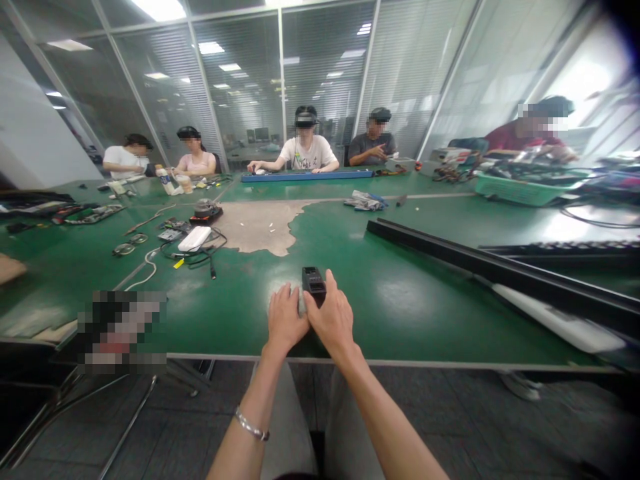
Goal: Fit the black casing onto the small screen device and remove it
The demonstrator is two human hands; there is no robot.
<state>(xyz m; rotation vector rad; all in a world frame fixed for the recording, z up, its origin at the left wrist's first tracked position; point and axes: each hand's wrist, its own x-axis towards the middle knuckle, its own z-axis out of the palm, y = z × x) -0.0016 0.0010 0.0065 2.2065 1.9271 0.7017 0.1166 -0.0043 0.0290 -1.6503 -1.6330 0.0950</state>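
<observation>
A small black box-like device with recessed slots on top lies on the green table in front of me. My right hand is around its near end, the thumb on the left side and the fingers along the right. Just left of it, my left hand rests low over the table, fingers stretched forward and slightly apart. A pale grey patch shows between the left fingertips and the device; I cannot make out what it is. The near part of the device is hidden by my hands.
A long black bar and a white strip lie right. Cables and a white adapter sit left, beyond a pixelated object. Gloves, a green basket and several seated co-workers are farther back.
</observation>
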